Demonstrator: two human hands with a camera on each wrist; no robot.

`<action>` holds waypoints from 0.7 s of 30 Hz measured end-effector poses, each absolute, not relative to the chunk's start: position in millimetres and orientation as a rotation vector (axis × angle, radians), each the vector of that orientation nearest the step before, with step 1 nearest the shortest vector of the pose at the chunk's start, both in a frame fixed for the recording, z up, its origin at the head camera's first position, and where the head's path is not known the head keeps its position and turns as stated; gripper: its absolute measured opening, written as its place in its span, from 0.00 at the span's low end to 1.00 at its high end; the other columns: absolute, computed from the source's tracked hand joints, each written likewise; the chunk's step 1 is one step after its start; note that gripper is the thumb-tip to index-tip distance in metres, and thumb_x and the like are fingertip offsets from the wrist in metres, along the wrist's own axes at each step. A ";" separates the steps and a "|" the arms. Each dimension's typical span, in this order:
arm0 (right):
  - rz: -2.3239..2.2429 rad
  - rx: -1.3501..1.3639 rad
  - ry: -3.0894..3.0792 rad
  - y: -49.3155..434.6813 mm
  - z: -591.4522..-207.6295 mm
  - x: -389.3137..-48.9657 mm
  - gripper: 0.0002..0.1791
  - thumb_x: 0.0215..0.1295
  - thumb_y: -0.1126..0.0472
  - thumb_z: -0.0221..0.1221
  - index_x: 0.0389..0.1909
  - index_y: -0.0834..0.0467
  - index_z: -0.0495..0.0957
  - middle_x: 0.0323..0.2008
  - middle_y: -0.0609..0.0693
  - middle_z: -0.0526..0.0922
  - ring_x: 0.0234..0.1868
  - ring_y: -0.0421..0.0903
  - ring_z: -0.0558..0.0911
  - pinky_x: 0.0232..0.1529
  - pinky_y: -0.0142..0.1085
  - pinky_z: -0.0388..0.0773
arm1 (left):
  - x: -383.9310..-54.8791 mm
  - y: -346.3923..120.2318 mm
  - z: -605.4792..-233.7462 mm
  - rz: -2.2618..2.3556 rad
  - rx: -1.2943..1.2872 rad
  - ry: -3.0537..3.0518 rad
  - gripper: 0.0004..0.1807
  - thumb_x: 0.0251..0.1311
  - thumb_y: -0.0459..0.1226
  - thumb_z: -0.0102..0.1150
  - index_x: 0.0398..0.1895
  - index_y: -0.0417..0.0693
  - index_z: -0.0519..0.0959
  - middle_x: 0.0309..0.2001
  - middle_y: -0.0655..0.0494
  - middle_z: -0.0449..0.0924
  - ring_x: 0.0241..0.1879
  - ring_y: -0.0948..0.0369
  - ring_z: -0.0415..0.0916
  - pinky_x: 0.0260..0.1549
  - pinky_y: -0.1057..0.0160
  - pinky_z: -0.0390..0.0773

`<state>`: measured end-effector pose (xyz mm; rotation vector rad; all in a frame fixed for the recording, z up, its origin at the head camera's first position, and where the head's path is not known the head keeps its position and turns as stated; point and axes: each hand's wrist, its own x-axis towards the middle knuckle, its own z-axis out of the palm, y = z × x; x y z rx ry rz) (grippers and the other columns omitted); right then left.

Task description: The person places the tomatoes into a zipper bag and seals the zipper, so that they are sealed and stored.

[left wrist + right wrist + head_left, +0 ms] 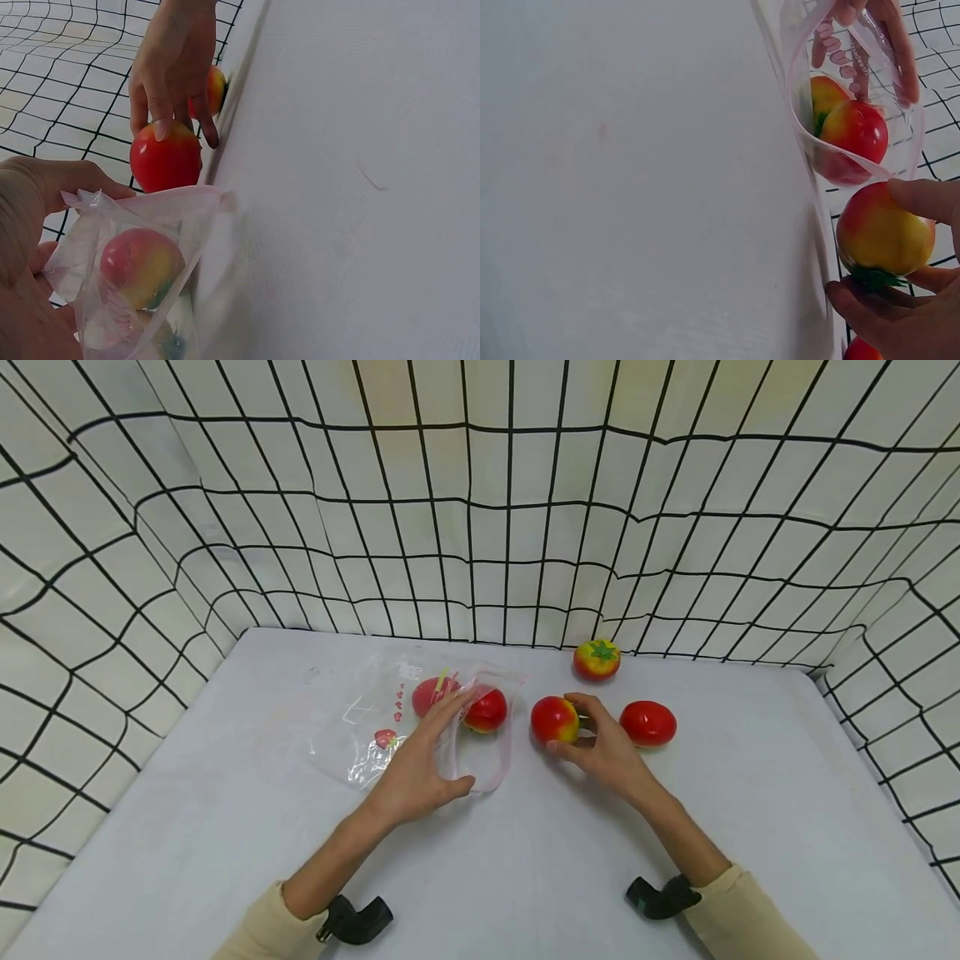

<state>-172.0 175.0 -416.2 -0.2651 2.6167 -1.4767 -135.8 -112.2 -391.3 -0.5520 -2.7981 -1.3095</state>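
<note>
A clear plastic zip bag [367, 768] with a pink rim and strawberry print lies on its side, its mouth facing right. My left hand [416, 781] holds the bag at its mouth, fingers along the upper rim and thumb low. Inside are two toy tomatoes, a glossy red one [487, 713] near the mouth and another [427, 697] deeper in. My right hand [609, 752] grips a red and yellow toy tomato [551, 720] between thumb and fingers, just right of the opening. Its green leaves [874, 279] face the palm in the right wrist view.
A yellow-red tomato [597, 660] sits at the back of the white table [525, 877], leaves up. Another red tomato [648, 723] lies right of my right hand. Black wire mesh [510, 560] in front of white sheeting walls in the back and sides.
</note>
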 end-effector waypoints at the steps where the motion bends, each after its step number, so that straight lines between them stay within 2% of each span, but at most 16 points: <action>1: -1.481 -0.268 2.615 174.4 -416.3 -171.7 0.45 0.61 0.61 0.73 0.77 0.55 0.60 0.72 0.58 0.71 0.72 0.59 0.73 0.64 0.53 0.83 | -135.7 -112.1 -391.1 -1.309 -0.549 -2.801 0.63 0.42 0.33 0.81 0.83 0.64 0.56 0.83 0.53 0.55 0.83 0.47 0.53 0.57 0.41 0.85; 10: -1.560 -0.317 2.581 168.4 -416.3 -169.2 0.43 0.61 0.56 0.74 0.75 0.51 0.63 0.71 0.54 0.73 0.72 0.56 0.74 0.64 0.52 0.83 | -134.7 -112.0 -391.1 -1.307 -0.541 -2.808 0.63 0.42 0.33 0.81 0.83 0.65 0.56 0.83 0.53 0.55 0.83 0.47 0.53 0.58 0.41 0.85; 21: -1.590 -0.395 2.607 163.3 -412.7 -164.4 0.43 0.63 0.52 0.73 0.76 0.47 0.64 0.73 0.52 0.70 0.70 0.56 0.75 0.62 0.52 0.84 | -135.2 -112.1 -391.9 -1.289 -0.545 -2.809 0.63 0.41 0.34 0.83 0.83 0.66 0.56 0.83 0.54 0.56 0.83 0.48 0.53 0.56 0.42 0.85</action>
